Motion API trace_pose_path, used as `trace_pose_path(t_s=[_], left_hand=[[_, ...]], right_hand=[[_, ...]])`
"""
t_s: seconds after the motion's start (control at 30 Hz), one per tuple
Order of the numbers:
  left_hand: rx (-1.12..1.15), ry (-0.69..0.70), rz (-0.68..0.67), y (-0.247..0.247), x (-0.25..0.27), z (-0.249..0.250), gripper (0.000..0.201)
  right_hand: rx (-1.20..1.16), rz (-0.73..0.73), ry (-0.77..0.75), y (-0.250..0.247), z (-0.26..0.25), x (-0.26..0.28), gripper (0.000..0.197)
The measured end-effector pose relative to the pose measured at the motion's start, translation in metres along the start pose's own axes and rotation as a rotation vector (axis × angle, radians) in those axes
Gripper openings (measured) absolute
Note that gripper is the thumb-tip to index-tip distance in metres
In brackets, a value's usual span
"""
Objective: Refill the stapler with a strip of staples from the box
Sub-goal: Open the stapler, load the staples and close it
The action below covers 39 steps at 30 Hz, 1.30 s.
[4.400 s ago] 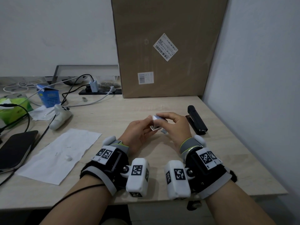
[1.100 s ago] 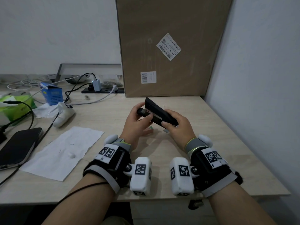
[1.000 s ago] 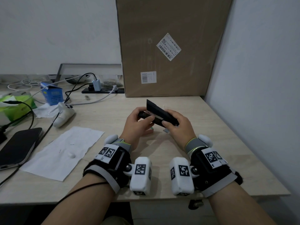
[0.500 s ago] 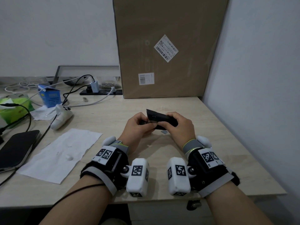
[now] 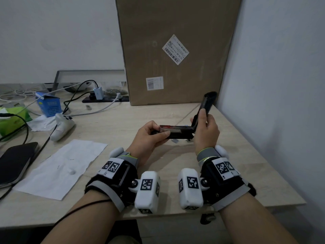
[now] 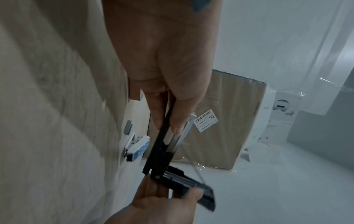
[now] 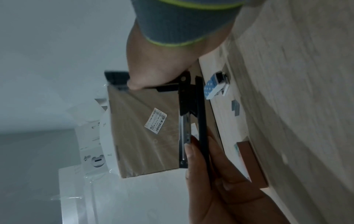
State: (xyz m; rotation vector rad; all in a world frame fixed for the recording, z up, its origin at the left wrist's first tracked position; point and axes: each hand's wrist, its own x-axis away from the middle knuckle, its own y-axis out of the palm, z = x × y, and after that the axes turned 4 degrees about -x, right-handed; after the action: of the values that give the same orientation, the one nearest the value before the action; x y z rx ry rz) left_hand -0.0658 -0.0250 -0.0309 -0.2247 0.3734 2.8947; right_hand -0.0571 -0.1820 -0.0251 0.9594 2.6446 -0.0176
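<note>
Above pale wooden tabletop point(image 5: 112, 125), left hand point(image 5: 149, 134) grips black stapler point(image 5: 177, 132) base; right hand point(image 5: 205, 131) holds its lid raised

Your left hand point(image 5: 149, 134), frame centre, pinches the stapler point(image 5: 177, 132) base with thumb over curled fingers; your right hand point(image 5: 206, 131), just right, grips its raised top arm.

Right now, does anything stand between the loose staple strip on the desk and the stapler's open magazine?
Nothing visible does. The right hand holds the lid swung up, baring the magazine; the left hand pinches only its front end. The staple strip lies on the desk nearby.
</note>
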Motion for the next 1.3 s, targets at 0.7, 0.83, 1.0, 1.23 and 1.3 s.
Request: trace_pose_path(t_s=[0.7, 0.83, 1.0, 1.23, 1.3], left_hand=[[0.052, -0.005, 0.123, -0.008, -0.001, 0.001, 0.021], [0.025, -0.002, 0.176, -0.009, -0.001, 0.0, 0.022], [0.01, -0.007, 0.183, -0.009, -0.002, 0.0, 0.022], [0.007, -0.021, 0.162, -0.009, -0.002, -0.001, 0.021], [0.008, -0.021, 0.151, -0.008, -0.002, -0.001, 0.019]], right_hand=[[0.078, -0.329, 0.204, -0.001, 0.015, 0.0, 0.019], [0.361, -0.553, -0.001, -0.002, 0.014, 0.005, 0.013], [0.647, -0.659, -0.116, -0.002, 0.017, 0.004, 0.027], [0.769, -0.675, -0.173, 0.003, 0.016, 0.002, 0.019], [0.762, -0.69, -0.182, 0.003, 0.016, 0.002, 0.016]])
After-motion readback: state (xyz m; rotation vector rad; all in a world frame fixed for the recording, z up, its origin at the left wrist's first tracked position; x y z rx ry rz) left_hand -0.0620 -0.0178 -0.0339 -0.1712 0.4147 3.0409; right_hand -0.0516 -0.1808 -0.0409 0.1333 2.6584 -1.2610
